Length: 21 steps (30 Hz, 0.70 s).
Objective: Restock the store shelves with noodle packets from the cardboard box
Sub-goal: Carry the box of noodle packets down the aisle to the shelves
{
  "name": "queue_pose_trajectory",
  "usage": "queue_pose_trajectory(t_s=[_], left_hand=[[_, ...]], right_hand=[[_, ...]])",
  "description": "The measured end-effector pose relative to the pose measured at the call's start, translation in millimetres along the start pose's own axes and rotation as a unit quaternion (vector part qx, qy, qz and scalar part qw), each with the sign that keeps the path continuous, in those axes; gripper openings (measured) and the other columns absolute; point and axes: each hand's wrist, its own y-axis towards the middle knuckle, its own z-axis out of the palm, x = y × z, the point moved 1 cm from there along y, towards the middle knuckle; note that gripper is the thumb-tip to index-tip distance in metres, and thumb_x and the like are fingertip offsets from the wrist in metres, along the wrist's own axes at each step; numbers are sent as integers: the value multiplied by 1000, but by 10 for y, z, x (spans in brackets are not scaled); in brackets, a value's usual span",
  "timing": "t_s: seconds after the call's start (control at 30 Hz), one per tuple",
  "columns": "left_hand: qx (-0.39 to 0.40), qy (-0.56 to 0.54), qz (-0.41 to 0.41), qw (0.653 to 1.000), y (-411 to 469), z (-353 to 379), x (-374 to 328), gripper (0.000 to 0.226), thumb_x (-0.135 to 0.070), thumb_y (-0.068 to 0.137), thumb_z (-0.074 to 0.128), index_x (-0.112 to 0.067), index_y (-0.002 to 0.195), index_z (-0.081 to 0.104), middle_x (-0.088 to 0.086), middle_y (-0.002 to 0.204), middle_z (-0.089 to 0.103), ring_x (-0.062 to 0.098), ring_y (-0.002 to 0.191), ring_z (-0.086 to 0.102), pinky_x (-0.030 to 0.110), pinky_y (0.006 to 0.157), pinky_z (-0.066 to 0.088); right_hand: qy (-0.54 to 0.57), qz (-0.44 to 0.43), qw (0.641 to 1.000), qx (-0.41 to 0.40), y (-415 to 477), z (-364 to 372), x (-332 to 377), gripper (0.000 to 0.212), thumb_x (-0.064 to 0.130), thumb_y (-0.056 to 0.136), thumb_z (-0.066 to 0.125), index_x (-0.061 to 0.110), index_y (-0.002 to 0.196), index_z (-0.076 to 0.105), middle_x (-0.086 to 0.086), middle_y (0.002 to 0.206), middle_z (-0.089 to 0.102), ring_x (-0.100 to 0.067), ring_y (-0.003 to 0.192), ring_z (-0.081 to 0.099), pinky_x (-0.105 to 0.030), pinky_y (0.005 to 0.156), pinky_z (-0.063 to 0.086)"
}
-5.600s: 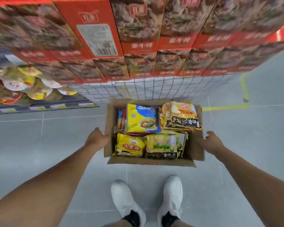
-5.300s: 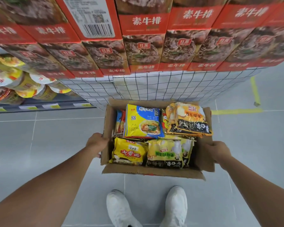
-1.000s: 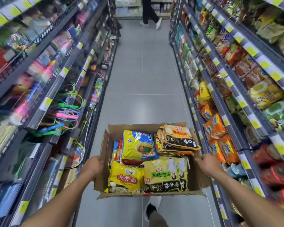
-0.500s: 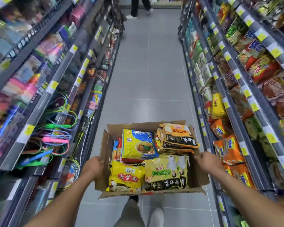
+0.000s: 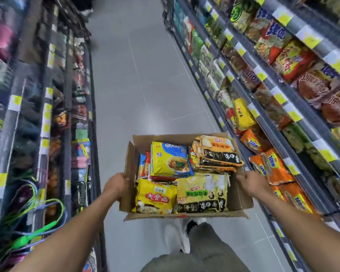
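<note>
I carry an open cardboard box at waist height in a store aisle. My left hand grips its left wall and my right hand grips its right wall. Inside lie several noodle packets: a yellow-and-blue one on top, a yellow one with red lettering at the near left, a yellow-green one at the near right, and an orange-and-black one at the far right. The shelves on my right hold rows of noodle packets.
Dark shelving on the left carries assorted goods and coloured cords. The grey tiled aisle floor runs ahead between the two shelf rows. My leg and white shoe show below the box.
Several seconds ago the box sat on the floor by stacked red cartons and I lifted it. Over the last second I have walked further down the aisle with the box held the same way.
</note>
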Motion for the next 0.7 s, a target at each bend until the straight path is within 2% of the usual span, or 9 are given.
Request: queue_pose_trajectory(t_s=[0.07,0.2,0.27,0.37,0.47,0.53,0.63,0.7], left_hand=[[7,17,13,1000,298,-138,-323,18,-24,105,46,-11,102,57,8,89,62,24,67,64,34,53,57],[44,54,29,997,815,-273,-1020,13,-19,102,49,-11,102,60,11,91,66,27,68,68,33,49,57],[60,70,43,995,1061,-313,-1353,14,-20,98,55,-10,103,65,12,94,70,29,73,71,37,54,61],[69,116,88,987,1460,-351,-1950,18,-25,96,58,-11,106,67,12,101,72,31,85,71,36,65,61],[72,183,149,969,1800,-303,-2461,22,-30,94,61,-14,107,68,9,105,73,32,95,70,31,71,50],[81,209,174,959,1985,-237,-2761,23,-32,93,60,-15,106,68,8,101,73,30,91,70,32,72,53],[102,267,214,934,2338,-74,-3193,27,-36,92,60,-16,108,68,7,105,74,30,95,71,33,77,56],[117,296,235,918,2580,73,-3465,25,-36,92,58,-18,107,66,6,107,73,29,97,70,30,75,53]], right_hand=[[13,11,1000,-5,179,-5,-48,41,44,100,48,10,87,65,-15,96,70,-33,90,64,-34,68,46],[57,67,996,-9,441,17,-224,41,42,102,45,8,91,65,-15,98,68,-33,89,62,-35,71,46],[93,95,991,-6,552,21,-306,39,39,103,44,7,95,65,-17,100,68,-33,89,61,-36,73,48],[140,149,979,-2,705,51,-436,43,39,104,39,5,111,65,-19,112,67,-36,102,62,-35,75,46],[180,205,962,14,789,67,-499,57,44,105,28,5,105,69,-20,114,69,-35,103,64,-32,74,42],[213,258,942,15,790,89,-528,62,48,105,24,8,106,71,-19,116,69,-36,104,65,-34,77,46],[255,318,913,22,792,152,-542,53,42,106,26,11,110,70,-20,122,67,-37,110,64,-37,84,49],[281,349,894,27,820,217,-560,50,43,106,25,15,98,66,-19,119,69,-36,108,64,-37,85,50]])
